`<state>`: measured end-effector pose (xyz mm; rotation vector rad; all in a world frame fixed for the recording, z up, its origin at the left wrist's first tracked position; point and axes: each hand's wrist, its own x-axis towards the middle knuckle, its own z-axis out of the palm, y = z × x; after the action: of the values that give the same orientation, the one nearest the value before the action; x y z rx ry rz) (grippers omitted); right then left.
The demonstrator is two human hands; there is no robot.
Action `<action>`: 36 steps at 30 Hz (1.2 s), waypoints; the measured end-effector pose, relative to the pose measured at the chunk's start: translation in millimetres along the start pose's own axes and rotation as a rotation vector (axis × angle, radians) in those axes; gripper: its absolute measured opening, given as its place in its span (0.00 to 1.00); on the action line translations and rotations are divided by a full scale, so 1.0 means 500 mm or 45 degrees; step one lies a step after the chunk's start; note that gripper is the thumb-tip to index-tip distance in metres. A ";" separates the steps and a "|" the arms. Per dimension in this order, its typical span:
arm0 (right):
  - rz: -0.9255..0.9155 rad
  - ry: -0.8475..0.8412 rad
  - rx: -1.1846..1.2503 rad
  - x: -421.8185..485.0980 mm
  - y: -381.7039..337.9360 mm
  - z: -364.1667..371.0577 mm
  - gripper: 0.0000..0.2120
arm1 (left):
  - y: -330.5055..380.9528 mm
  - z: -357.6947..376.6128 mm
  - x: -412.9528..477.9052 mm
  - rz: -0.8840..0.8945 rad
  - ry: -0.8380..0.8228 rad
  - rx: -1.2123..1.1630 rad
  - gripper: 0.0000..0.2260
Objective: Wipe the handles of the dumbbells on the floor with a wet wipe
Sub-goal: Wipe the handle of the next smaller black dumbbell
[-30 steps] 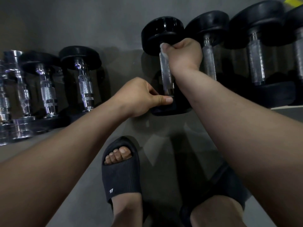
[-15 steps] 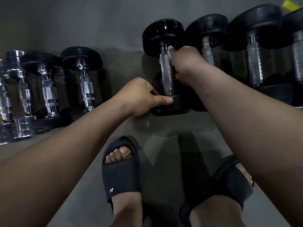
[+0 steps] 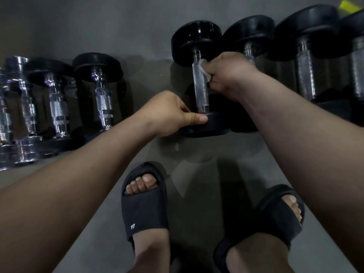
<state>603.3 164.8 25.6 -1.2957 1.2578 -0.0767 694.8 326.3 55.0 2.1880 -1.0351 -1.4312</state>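
A black dumbbell with a knurled steel handle (image 3: 200, 85) lies on the grey floor in the middle of the row. My right hand (image 3: 228, 75) grips a white wet wipe (image 3: 203, 68) and presses it against the right side of that handle, near its upper half. My left hand (image 3: 169, 113) grips the near black weight (image 3: 212, 125) of the same dumbbell, thumb on its rim. Most of the wipe is hidden inside my fingers.
Smaller chrome-handled dumbbells (image 3: 102, 95) lie in a row to the left. Bigger black dumbbells (image 3: 304, 56) lie to the right against the wall. My feet in black slides (image 3: 143, 205) stand on the floor just in front. A yellow object (image 3: 347, 5) shows at top right.
My right hand has slid with the wipe from the top of the handle down its right side. My left hand has stayed on the near weight.
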 end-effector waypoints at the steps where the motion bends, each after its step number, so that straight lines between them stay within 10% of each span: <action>1: -0.030 0.012 -0.043 -0.005 0.001 0.001 0.16 | 0.000 0.001 0.000 0.001 0.001 -0.006 0.16; 10: -0.076 -0.267 -1.298 -0.104 -0.014 -0.028 0.13 | 0.004 0.003 -0.010 -0.013 0.020 0.014 0.19; 15: -0.013 -0.093 -0.792 -0.080 -0.015 -0.026 0.10 | -0.004 0.013 -0.015 -0.011 0.079 -0.015 0.19; 24: -0.160 0.351 -0.755 0.013 -0.028 0.023 0.22 | -0.007 0.020 -0.014 -0.013 0.126 -0.020 0.20; 31: 0.001 -0.065 -0.872 -0.098 0.004 -0.022 0.13 | -0.010 0.025 -0.017 -0.023 0.145 -0.097 0.21; 36: -0.070 0.036 -0.724 -0.117 0.018 -0.043 0.07 | -0.003 0.013 -0.015 -0.060 0.059 -0.193 0.20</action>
<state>559.4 192.2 61.4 -1.8194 1.3172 0.2414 687.8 333.4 56.0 2.1391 -0.8361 -1.4232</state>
